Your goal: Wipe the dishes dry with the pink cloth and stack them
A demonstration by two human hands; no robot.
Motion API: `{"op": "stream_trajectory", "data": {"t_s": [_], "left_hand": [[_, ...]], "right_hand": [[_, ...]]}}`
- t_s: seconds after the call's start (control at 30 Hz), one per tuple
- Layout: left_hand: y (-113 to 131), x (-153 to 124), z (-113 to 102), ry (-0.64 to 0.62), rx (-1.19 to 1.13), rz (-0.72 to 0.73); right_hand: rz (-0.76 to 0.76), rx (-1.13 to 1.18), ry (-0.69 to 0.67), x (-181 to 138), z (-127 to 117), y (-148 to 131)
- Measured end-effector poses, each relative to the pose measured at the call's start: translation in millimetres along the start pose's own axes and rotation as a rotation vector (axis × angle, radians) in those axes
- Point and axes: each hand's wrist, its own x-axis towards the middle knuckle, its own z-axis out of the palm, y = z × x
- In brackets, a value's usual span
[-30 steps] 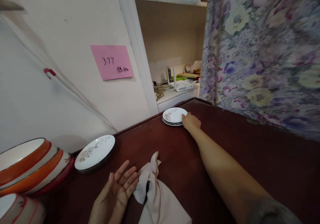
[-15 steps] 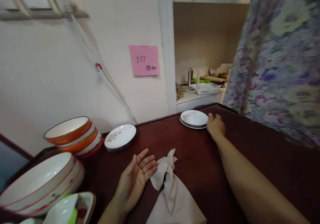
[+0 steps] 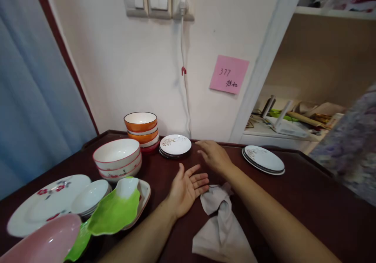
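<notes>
My left hand (image 3: 188, 186) rests palm up on the dark red table (image 3: 308, 200), fingers spread and holding nothing, its fingertips beside a beige cloth (image 3: 220, 225). My right hand (image 3: 214, 156) hovers over the table with loose, spread fingers, just right of a small stack of flowered plates (image 3: 175, 145). A second stack of small plates (image 3: 263, 159) lies further right, apart from both hands.
Orange bowls (image 3: 141, 127) and white red-rimmed bowls (image 3: 117, 158) are stacked at the left. A green leaf-shaped dish (image 3: 116, 210), a large flowered plate (image 3: 44, 202) and a pink bowl (image 3: 44, 245) fill the near left. A flowered curtain (image 3: 349, 149) hangs at right.
My right hand has left the far-right plate stack and moved left toward the middle stack. The view has swung left, showing more dishes. My left hand has stayed palm up.
</notes>
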Motion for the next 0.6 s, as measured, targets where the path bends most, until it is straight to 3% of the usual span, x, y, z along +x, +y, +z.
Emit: {"op": "stream_trajectory", "data": {"t_s": [0.17,0.3,0.6], "left_hand": [[-1.0,-0.5,-0.2,0.028,-0.032,-0.005],[-2.1,-0.1,-0.5,0.044,-0.047,0.007],[-5.3,2.5,-5.8,0.016,-0.045,0.024]], "right_hand": [[-0.145,-0.141,-0.184,26.6,45.1,-1.7],[-0.183,-0.167,-0.244,36.8,67.8,3.6],[-0.162,-0.238,-0.231,34.3,65.9,-4.8]]}}
